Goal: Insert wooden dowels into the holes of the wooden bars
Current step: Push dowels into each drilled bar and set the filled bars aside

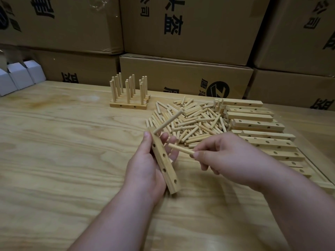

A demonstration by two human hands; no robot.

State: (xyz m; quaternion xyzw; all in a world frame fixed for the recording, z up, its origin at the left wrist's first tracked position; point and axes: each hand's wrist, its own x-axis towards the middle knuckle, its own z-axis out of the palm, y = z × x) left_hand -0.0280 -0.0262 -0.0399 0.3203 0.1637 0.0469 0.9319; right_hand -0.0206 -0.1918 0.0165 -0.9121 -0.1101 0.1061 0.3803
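Pale wooden tabletop (63, 142), one work surface, items listed outward from the bar I hold.

Item: wooden bar (164, 161), gripped in my left hand (145, 163), thumb along one face, fingers curled behind; tilted so its side holes face me. One dowel (167, 122) stands seated at the bar's far end.

Item: second dowel (181, 149), pinched at its near end by my right hand (223, 158), tip just beside the bar, aimed, I judge, at a hole I cannot see.

Item: loose dowel heap (195, 122), beyond the bar, near for restocking.

Item: undowelled bars (259, 124), stacked right of the heap.

Item: finished rack (129, 91) of upright dowels, far left of the heap.

Item: cardboard cartons (184, 29), walling the table's back edge.
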